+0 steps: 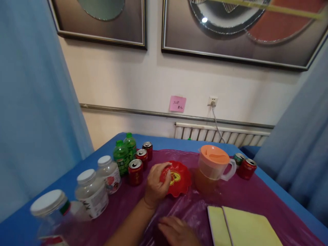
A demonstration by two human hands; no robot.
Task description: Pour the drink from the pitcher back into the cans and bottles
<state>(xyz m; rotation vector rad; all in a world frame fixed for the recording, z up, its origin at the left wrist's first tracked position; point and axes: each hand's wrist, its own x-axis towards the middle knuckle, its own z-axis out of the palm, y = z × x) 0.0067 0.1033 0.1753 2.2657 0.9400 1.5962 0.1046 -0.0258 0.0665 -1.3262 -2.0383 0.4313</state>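
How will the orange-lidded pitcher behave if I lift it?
The orange-lidded pitcher is likely bottom-heavy, since amber liquid sits low inside. That will probably slosh if tilted. Its body looks stiff and smooth, perhaps slippery, so the side handle seems the surer hold.

Head view faces forward, slightly down, fairly close.

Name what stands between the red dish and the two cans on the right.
In the head view, the orange-lidded pitcher stands between the red dish and the two cans.
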